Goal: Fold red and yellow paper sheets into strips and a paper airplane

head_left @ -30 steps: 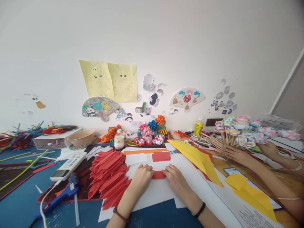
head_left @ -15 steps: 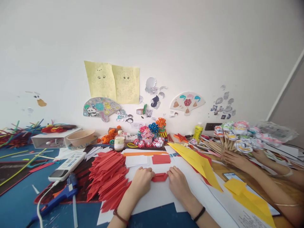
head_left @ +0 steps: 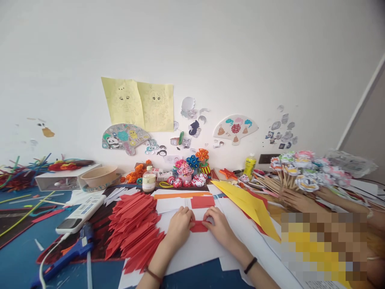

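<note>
Paper folding at a craft desk, head view. The left hand (head_left: 179, 224) and the right hand (head_left: 217, 225) meet over a small red paper piece (head_left: 199, 227), which lies on white sheets (head_left: 195, 249) at the middle of the desk (head_left: 18, 257). Both hands are curled, fingertips pinching and pressing the piece from either side; how far the fold has gone is hidden under the fingers.

Technique, as a judgement: the fold is best made with the edges lined up first, one hand pinning the piece flat against the white sheets while the other runs along the crease. Pressure should travel from the middle outward so the small piece does not skew or slide.

Surroundings. Just left of the hands lies a large pile of folded red units (head_left: 134, 224). Further left are a blue glue gun (head_left: 64, 257) with its cord, a white remote control (head_left: 80, 212) and a shallow bowl (head_left: 96, 176). A red rectangle (head_left: 203, 201) lies just behind the hands, and a yellow sheet (head_left: 246, 200) lies to the right. Along the wall stand a small bottle (head_left: 148, 181) and paper flowers (head_left: 192, 170). At the right, another person's hand (head_left: 293, 199) holds a bundle of paper flowers on sticks (head_left: 300, 170). The white wall (head_left: 240, 60) carries yellow drawings (head_left: 140, 102) and cut-out fans.
</note>
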Demonstrator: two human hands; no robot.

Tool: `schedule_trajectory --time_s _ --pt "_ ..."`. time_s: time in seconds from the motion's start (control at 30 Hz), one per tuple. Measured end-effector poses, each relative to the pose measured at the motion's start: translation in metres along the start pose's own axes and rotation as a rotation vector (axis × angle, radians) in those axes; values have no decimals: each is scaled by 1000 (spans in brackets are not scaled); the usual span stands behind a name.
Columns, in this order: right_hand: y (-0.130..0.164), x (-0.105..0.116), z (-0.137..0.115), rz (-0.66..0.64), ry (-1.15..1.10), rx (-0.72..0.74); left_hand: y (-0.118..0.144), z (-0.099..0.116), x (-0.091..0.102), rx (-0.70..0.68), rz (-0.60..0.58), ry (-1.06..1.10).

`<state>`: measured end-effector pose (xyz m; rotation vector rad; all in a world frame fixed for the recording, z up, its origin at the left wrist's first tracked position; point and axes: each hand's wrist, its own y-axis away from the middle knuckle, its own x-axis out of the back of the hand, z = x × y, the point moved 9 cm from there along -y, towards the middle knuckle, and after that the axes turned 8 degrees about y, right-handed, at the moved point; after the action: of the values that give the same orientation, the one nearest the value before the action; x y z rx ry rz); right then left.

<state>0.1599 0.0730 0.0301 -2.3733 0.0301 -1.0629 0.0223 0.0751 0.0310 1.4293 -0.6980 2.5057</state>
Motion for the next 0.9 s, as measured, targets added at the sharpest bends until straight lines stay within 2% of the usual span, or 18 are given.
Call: schedule_trajectory --time_s 0.17,0.3,0.43,0.67,0.8,0.9 --pt "0 -3 2 -26 -42 0 1 3 3 16 28 97" --pt "1 -1 2 20 -20 12 1 12 4 -15 32 201" --pt "2 1 1 44 -26 5 1 19 11 -38 55 203" --pt "-2 7 10 6 -195 -122 1 9 23 -3 88 237" --pt "-2 6 11 -37 -303 -131 1 6 26 7 93 257" --pt "-2 9 8 -6 -312 -105 2 8 27 6 104 261"
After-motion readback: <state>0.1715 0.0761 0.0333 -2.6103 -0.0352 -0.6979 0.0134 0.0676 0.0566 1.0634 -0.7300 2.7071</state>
